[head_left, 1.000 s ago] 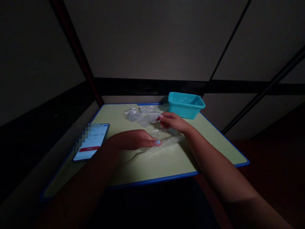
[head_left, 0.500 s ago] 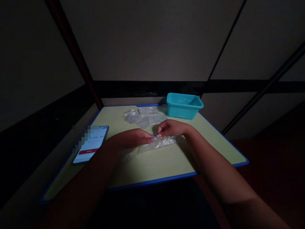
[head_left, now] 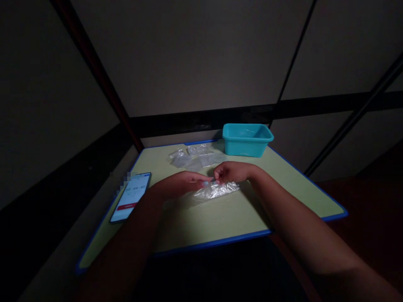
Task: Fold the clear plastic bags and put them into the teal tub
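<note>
A crinkled clear plastic bag (head_left: 217, 191) lies on the pale yellow table (head_left: 201, 226) under both hands. My left hand (head_left: 185, 183) pinches the bag's upper edge between thumb and fingers. Close beside it, my right hand (head_left: 231, 172) has its fingers curled in and grips the same edge, the fingertips of both hands nearly touching. Whatever lies inside the bag cannot be made out. Beyond the hands, several more clear plastic bags (head_left: 200, 150) are spread flat and partly overlapping.
A turquoise bin (head_left: 246, 147) stands at the table's back right. At the left edge lies a phone (head_left: 134, 195) with a lit screen, partly behind my left forearm. A dark-banded panel wall (head_left: 201, 63) rises behind the table.
The camera view has tilted and shifted a little, so the table appears farther right. Both hands stay on the bag, with my left fingers slightly more extended.
</note>
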A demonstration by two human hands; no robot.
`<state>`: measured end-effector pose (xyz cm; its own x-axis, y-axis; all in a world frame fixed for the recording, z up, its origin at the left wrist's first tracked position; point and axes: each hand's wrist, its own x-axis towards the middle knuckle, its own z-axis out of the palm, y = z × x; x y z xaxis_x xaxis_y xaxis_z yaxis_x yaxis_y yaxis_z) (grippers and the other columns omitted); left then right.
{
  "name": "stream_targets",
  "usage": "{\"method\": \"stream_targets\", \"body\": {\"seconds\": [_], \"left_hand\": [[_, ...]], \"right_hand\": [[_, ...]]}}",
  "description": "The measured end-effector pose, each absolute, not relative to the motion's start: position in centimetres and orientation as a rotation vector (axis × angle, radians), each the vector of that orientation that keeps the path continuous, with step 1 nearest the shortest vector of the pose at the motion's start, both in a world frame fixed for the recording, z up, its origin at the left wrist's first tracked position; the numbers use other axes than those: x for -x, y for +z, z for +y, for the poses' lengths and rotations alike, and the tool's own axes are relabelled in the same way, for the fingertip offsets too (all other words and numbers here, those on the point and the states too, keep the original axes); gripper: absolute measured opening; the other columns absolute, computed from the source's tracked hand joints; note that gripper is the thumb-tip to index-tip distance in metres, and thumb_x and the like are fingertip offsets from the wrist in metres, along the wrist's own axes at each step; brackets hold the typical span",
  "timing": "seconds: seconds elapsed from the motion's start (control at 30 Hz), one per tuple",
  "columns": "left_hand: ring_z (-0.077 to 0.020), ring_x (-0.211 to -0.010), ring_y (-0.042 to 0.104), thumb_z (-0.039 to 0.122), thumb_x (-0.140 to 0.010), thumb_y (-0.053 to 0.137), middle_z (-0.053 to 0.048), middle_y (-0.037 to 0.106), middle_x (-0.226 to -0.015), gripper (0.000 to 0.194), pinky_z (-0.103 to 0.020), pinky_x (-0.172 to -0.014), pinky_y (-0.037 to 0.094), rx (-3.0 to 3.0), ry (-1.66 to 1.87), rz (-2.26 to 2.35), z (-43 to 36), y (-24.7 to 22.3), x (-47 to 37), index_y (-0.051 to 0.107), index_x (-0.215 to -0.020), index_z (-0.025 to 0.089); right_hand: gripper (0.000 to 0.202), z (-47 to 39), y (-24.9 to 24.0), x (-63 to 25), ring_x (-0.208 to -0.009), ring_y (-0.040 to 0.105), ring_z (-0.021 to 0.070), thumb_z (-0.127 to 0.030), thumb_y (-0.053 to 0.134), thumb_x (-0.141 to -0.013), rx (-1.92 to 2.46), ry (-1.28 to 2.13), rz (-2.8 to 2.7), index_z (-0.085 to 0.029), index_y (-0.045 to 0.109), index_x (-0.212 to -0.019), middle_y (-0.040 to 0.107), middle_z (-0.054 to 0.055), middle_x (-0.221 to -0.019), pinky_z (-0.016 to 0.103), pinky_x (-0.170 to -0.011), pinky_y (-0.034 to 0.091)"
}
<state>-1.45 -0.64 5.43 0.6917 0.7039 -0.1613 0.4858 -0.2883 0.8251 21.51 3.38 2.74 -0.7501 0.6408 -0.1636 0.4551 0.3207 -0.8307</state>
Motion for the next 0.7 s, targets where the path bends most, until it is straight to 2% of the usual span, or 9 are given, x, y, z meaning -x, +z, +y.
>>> {"method": "stream_targets", "body": {"seconds": [0.1, 0.37, 0.5, 0.7], "left_hand": [[-0.0169, -0.099, 0.057, 0.031, -0.079, 0.055, -0.006, 0.062, -0.114, 0.044, -0.028, -0.086, 0.040, -1.818, 0.277, 0.942, -0.1, 4.8, 1.3, 0.053, -0.121, 0.018], [-0.0158, -0.079, 0.060, 0.028, -0.066, 0.066, -0.004, 0.063, -0.087, 0.056, -0.029, -0.074, 0.045, -1.732, 0.337, 0.966, 0.4, 3.1, 0.8, 0.052, -0.118, 0.013], [-0.0147, -0.079, 0.059, 0.024, -0.065, 0.064, -0.003, 0.063, -0.082, 0.045, -0.028, -0.074, 0.046, -1.715, 0.421, 1.032, 0.3, 2.9, 0.2, 0.057, -0.107, 0.011], [-0.0141, -0.069, 0.061, 0.022, -0.064, 0.063, 0.000, 0.065, -0.071, 0.016, -0.026, -0.068, 0.046, -1.652, 0.362, 1.130, 0.1, 2.8, -0.1, 0.060, -0.077, 0.014]], "right_hand": [[0.017, 3.4, 2.8, -21.6, -0.054, 0.043, 0.0073, -0.029, 0.062, -0.068, 0.997, 1.376, -2.425, -0.014, 0.056, -0.068, 0.052, -0.004, -0.059, 0.020, -0.052, 0.034], [0.017, 3.3, 3.0, -21.7, -0.055, 0.042, 0.0075, -0.030, 0.058, -0.070, 0.999, 1.404, -2.390, -0.014, 0.053, -0.071, 0.050, -0.004, -0.061, 0.021, -0.052, 0.034], [0.018, 3.3, 2.9, -21.6, -0.055, 0.042, 0.0072, -0.031, 0.058, -0.070, 0.997, 1.401, -2.385, -0.014, 0.053, -0.071, 0.050, -0.004, -0.060, 0.020, -0.051, 0.033], [0.017, 3.2, 3.1, -21.5, -0.055, 0.042, 0.0065, -0.028, 0.061, -0.069, 0.996, 1.384, -2.388, -0.013, 0.053, -0.070, 0.050, -0.005, -0.060, 0.019, -0.052, 0.033]]}}
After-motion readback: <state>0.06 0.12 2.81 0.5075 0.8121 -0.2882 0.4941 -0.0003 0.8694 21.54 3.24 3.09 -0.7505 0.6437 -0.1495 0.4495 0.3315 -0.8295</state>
